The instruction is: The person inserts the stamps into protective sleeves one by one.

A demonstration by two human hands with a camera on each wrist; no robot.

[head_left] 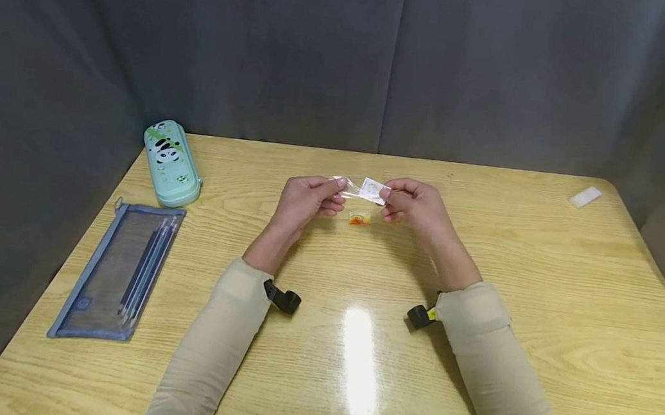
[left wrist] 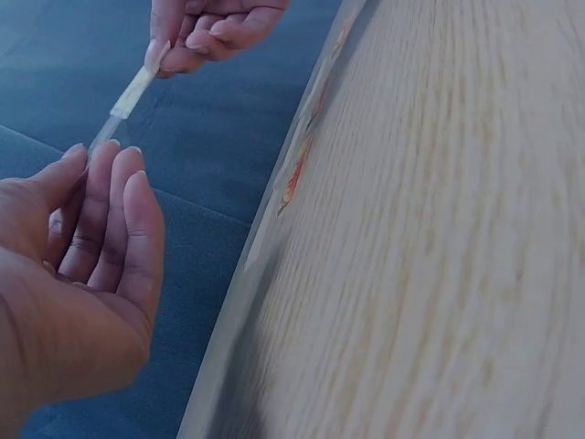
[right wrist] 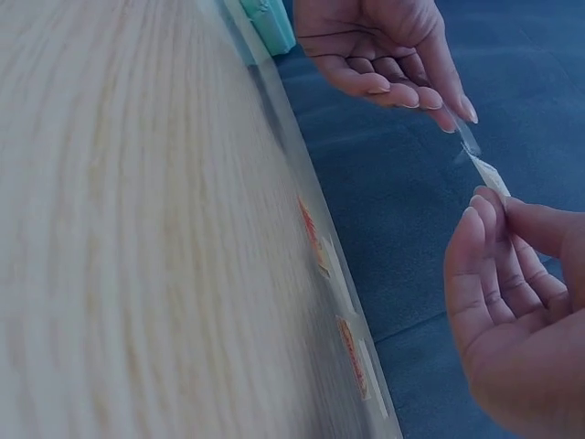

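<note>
Plastic film (head_left: 351, 188), clear, pinched between thumb and fingers of the left hand (head_left: 308, 200); its other end meets a small white card (head_left: 371, 190), pinched likewise by the right hand (head_left: 418, 208). Film and card bridge the gap between the hands, above the tabletop (head_left: 537, 260). Below that gap, a small orange-yellow card (head_left: 359, 218); a second orange card (right wrist: 351, 358) under the right hand. Well left of the hands: mint panda pencil case (head_left: 172, 164), blue mesh pouch (head_left: 109, 269) with pencils (head_left: 150, 269). Far right: a white block (head_left: 585, 197).
</note>
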